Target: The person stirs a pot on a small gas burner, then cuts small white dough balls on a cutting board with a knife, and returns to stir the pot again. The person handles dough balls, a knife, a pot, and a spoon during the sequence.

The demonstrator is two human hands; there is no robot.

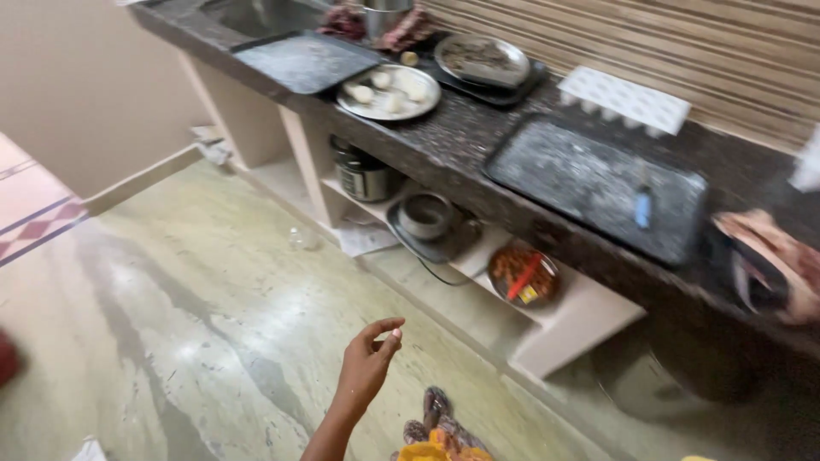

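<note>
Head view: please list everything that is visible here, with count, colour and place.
Counter: one, dark speckled stone, across the top.
Flat trays: two, dark grey, on the counter.
Round plate: one, metal, with pale round pieces, on the counter.
Egg tray: one, white, by the striped wall.
Cooker: one, steel, on the lower shelf.
Bowl: one, steel, lower shelf.
Dish: one, with reddish contents, lower shelf.
Floor: pale green stone.
Hands: one hand shows, empty, over the floor; which side is unclear.

Soft, even daylight fills the view; pale sheen lies on the floor [213,324] left of the hand [369,363]. Motion blur smears the counter [478,128] beyond it, worst at far right.
</note>
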